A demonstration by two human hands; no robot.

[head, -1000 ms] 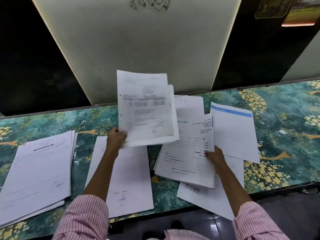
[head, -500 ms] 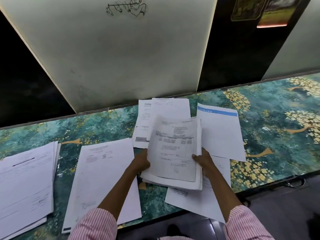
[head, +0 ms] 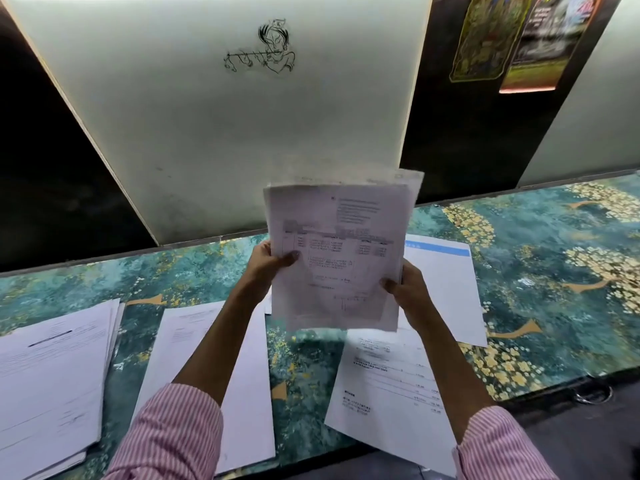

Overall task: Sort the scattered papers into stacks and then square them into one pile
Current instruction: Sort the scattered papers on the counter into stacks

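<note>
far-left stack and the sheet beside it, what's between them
Only a bare strip of patterned tabletop; the far-left stack and the sheet lie apart, as the head view shows.

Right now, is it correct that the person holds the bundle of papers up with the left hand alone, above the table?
Not alone: the head view shows the left hand and the right hand each gripping a side of the bundle of papers, held up above the table.
</note>
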